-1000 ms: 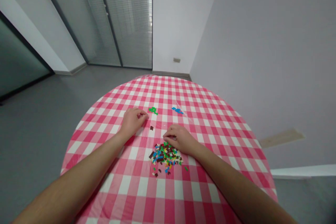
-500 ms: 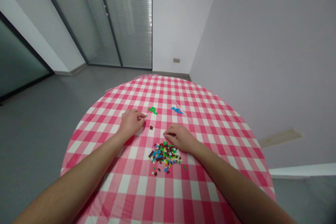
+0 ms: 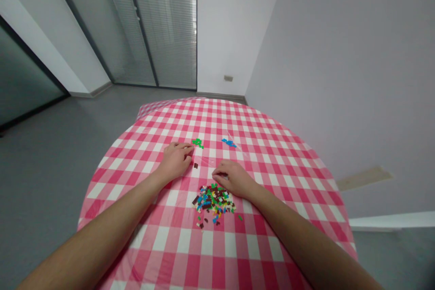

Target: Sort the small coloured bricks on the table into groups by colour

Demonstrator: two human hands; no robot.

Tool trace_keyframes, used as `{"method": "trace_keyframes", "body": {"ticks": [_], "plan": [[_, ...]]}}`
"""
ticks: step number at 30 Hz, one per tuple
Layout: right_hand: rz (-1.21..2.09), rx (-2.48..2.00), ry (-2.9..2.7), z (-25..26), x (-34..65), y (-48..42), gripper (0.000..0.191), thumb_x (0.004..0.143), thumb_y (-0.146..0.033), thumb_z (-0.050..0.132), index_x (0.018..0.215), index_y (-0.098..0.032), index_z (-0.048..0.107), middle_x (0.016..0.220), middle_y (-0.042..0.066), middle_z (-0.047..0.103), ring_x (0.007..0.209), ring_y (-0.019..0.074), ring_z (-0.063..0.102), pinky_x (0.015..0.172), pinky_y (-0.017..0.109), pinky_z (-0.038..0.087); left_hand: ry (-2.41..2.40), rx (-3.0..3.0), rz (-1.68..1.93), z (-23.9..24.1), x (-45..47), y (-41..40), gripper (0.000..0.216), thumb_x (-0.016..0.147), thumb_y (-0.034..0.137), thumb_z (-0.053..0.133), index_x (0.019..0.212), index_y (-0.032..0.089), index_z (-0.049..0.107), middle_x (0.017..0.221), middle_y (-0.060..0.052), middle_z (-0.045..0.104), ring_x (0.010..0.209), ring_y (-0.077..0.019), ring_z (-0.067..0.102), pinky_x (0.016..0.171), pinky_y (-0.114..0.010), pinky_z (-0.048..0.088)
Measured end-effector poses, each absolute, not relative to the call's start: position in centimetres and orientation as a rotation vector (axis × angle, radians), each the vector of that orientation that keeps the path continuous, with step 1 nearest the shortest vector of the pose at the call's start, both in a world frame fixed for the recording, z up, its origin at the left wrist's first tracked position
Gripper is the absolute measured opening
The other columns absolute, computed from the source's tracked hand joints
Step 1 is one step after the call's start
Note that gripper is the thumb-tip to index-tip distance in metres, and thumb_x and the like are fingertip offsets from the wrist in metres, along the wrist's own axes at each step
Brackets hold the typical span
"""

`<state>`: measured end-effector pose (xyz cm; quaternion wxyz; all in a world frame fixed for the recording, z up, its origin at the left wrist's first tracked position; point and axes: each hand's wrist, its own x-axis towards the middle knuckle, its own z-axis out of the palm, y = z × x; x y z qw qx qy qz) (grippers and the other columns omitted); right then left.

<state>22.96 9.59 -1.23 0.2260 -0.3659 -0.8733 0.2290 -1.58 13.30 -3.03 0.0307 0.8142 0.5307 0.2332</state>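
My left hand point(image 3: 176, 160) reaches to the near left edge of a small group of green bricks point(image 3: 197, 142). Its index fingertip touches or nearly touches them, and the thumb stands apart from the fingers. Just right of that thumb lies a brown brick point(image 3: 195, 166). My right hand point(image 3: 234, 178) rests at the far right side of a heap of mixed small building bricks point(image 3: 215, 200), brown, green, blue, yellow and white. Its thumb and fingers are pinched together, and whatever they hold is hidden. Beyond this hand sits a group of blue bricks point(image 3: 229, 142).
A red and white checked cloth point(image 3: 272, 145) covers the rounded table. Several stray bricks lie at the heap's near side, with one green brick point(image 3: 240, 217) off to the right. Glass partitions point(image 3: 163, 27) and a white wall stand beyond.
My left hand has moved right to the green group; its thumb has parted from the fingers, and the small green brick is no longer at its fingertips. My right hand has barely moved.
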Motion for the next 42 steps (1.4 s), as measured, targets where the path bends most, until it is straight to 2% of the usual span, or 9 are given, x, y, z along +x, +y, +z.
{"method": "trace_keyframes", "body": {"ticks": [5,9,17,22,28,34,42], "plan": [[0.606,-0.980,-2.422,-1.4,23.1,9.7,0.018,0.088,-0.012,0.058,0.076,-0.019,0.071,0.079,0.006,0.069,0.076,0.0182,0.060,0.070,0.030,0.043,1.619,2.541,0.698,-3.3,-1.5,13.3,0.040,0.079,0.012,0.049,0.112,0.025,0.069,0.122,-0.006,0.069,0.103,-0.0310,0.059,0.091,-0.048,0.040],[0.606,-0.980,-2.432,-1.2,23.3,9.7,0.019,0.091,-0.013,0.056,0.084,-0.018,0.073,0.085,0.008,0.070,0.079,0.0192,0.061,0.070,0.030,0.044,1.598,2.533,0.769,-3.5,-1.7,13.2,0.040,0.078,0.013,0.052,0.112,0.027,0.069,0.123,-0.005,0.069,0.105,-0.0314,0.059,0.091,-0.049,0.041],[0.596,-0.964,-2.473,-1.2,23.4,9.8,0.017,0.090,-0.014,0.057,0.080,-0.017,0.070,0.082,0.007,0.067,0.078,0.0188,0.059,0.071,0.030,0.044,1.497,2.371,0.982,-2.7,-1.0,12.4,0.022,0.082,0.016,0.054,0.093,0.022,0.073,0.100,-0.007,0.071,0.098,-0.0280,0.060,0.090,-0.048,0.043],[0.710,-1.128,-2.215,-1.1,23.1,9.8,0.010,0.089,-0.015,0.058,0.083,-0.017,0.065,0.080,0.004,0.064,0.073,0.0159,0.057,0.067,0.028,0.044,1.200,2.432,1.010,-1.8,0.7,10.6,0.010,0.086,0.022,0.063,0.090,0.024,0.071,0.091,-0.004,0.068,0.091,-0.0228,0.059,0.085,-0.042,0.045],[0.805,-1.119,-2.024,-1.0,23.0,9.9,0.008,0.089,-0.019,0.058,0.083,-0.019,0.064,0.081,0.003,0.066,0.074,0.0157,0.058,0.068,0.028,0.045,1.006,2.473,1.100,-1.2,2.2,9.0,0.008,0.087,0.024,0.068,0.094,0.025,0.070,0.091,-0.003,0.068,0.090,-0.0219,0.057,0.083,-0.041,0.045],[0.993,-1.077,-1.939,-1.0,22.7,9.7,0.011,0.088,-0.024,0.058,0.082,-0.019,0.065,0.080,0.002,0.067,0.073,0.0151,0.059,0.067,0.027,0.045,1.031,2.393,1.196,-1.2,2.3,8.9,0.005,0.088,0.029,0.067,0.088,0.025,0.069,0.088,-0.003,0.066,0.087,-0.0210,0.057,0.080,-0.040,0.047],[1.016,-1.071,-1.986,-1.0,22.5,9.5,0.019,0.091,-0.025,0.054,0.077,-0.019,0.065,0.076,0.002,0.065,0.071,0.0151,0.058,0.065,0.026,0.043,1.044,2.360,1.212,-1.2,2.4,8.9,0.005,0.089,0.027,0.067,0.086,0.024,0.069,0.085,-0.002,0.066,0.086,-0.0201,0.058,0.079,-0.038,0.047]]}}
